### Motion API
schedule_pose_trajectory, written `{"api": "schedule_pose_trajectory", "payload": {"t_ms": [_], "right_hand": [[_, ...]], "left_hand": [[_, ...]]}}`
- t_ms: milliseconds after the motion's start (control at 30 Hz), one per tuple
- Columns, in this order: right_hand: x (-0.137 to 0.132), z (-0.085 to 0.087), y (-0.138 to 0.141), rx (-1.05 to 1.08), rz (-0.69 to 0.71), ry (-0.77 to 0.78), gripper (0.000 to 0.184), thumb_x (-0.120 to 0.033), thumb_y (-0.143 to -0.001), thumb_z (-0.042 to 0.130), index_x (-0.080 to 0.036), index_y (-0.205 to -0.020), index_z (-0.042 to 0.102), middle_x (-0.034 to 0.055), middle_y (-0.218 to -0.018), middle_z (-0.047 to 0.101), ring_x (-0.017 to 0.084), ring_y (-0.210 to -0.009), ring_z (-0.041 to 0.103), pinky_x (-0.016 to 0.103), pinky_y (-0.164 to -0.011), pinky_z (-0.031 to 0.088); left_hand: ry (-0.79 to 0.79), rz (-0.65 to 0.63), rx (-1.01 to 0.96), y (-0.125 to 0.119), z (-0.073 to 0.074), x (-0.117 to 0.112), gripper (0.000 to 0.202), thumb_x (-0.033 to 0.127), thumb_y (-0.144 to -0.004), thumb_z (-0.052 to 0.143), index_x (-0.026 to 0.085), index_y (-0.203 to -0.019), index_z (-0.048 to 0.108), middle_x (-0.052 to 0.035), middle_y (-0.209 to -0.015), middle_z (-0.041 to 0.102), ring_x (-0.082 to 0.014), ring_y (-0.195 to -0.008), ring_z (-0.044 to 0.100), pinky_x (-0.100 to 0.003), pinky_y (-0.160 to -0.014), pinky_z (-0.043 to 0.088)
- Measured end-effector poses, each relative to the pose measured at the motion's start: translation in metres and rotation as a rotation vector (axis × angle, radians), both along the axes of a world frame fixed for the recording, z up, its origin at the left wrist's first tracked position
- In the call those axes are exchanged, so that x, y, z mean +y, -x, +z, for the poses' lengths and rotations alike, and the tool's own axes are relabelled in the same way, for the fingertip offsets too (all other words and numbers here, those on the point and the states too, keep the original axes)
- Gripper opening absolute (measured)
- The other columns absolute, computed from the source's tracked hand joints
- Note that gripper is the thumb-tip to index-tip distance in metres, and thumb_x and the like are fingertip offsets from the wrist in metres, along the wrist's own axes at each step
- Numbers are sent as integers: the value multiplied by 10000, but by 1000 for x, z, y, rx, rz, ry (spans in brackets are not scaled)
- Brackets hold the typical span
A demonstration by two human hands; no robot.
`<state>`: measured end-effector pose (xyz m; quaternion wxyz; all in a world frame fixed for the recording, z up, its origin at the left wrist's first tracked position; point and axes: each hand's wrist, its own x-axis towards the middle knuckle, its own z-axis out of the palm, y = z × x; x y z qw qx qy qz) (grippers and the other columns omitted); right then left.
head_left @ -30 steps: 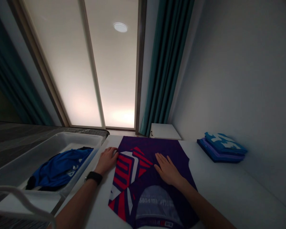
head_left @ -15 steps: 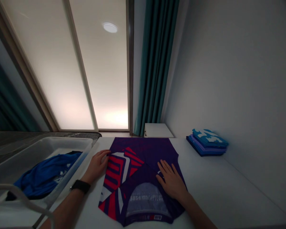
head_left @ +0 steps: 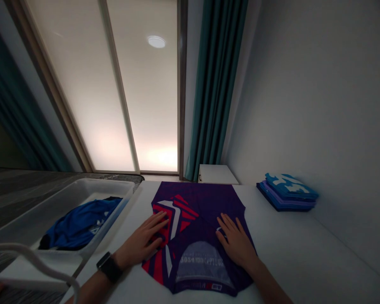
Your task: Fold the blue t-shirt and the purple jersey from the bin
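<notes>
On the white table [head_left: 297, 253], I see left hand [head_left: 142, 240] and right hand [head_left: 236, 242] spread flat, hiding parts of a smooth purple jersey [head_left: 205, 202] with blurred lettering [head_left: 202, 260].

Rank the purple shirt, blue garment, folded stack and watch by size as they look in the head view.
Largest to smallest, as seen:
1. Purple shirt
2. Blue garment
3. Folded stack
4. Watch

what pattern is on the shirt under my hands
The shirt is dark purple, with red and white bands beside the left hand; see the head view.
</notes>
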<state>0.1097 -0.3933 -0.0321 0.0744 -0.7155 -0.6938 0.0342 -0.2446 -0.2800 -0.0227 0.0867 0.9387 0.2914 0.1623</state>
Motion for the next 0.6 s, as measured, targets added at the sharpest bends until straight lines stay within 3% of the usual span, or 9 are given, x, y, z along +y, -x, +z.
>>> {"api": "schedule_pose_trajectory", "payload": {"t_ms": [167, 333, 467, 600], "right_hand": [[-20, 3, 9, 3, 74, -8, 678, -599, -971, 190, -183, -1492, 310, 57, -1569, 242, 222, -1454, 189, 487, -1197, 69], [-35, 0, 20, 13, 69, 57, 730, -638, -952, 205, -171, -1511, 244, 62, -1579, 193, 225, -1458, 170, 464, -1200, 87], [-39, 2, 24, 13, 76, 62, 739, -642, -950, 196, -167, -1515, 218, 55, -1581, 180, 225, -1460, 161, 453, -1202, 80], [-38, 7, 30, 22, 96, 80, 746, -644, -949, 182, -160, -1516, 204, 57, -1584, 161, 234, -1463, 147, 465, -1200, 64]], "left_hand": [[-43, 4, 12, -1, 1, -10, 564, 407, -981, 437, 311, -1509, 265, -17, -1563, 294, -261, -1404, 340, -461, -1131, 354], [-68, 5, 50, -33, 7, -27, 601, 425, -989, 414, 281, -1529, 193, -39, -1578, 246, -259, -1422, 301, -459, -1141, 336], [-70, -28, 108, -55, -2, -42, 652, 490, -973, 417, 284, -1534, 156, -48, -1584, 212, -275, -1442, 243, -489, -1152, 297], [-102, -3, 130, -53, -15, -45, 663, 530, -969, 395, 295, -1534, 141, -42, -1579, 231, -281, -1440, 251, -495, -1152, 285]]}}
